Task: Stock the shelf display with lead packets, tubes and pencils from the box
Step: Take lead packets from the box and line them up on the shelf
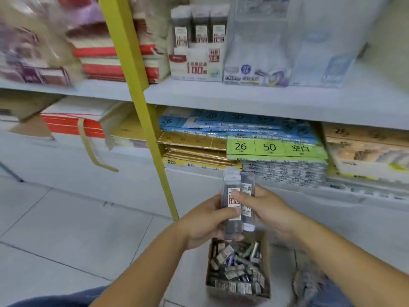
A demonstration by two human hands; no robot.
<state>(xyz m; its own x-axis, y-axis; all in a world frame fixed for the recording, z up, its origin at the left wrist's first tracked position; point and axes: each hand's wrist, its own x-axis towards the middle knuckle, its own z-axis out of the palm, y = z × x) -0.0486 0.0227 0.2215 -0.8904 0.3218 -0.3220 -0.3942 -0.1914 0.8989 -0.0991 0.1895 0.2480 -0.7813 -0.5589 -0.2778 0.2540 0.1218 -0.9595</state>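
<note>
Both hands hold a small bunch of clear lead packets (236,191) upright, just above the cardboard box (266,262) on the floor. My left hand (205,220) grips them from the left, my right hand (263,207) from the right with fingers across their white and red labels. The box is filled with several loose packets and tubes (234,269). On the upper shelf stands the white display carton (194,63) marked 100, with three tall dark lead packets (199,27) in it.
A yellow shelf post (141,103) slants between the bays. The grey shelf board (265,103) carries clear packaging to the right of the display. Below lie stacks of blue, green and gold paper packs (265,149). Red and white stacks sit at the left.
</note>
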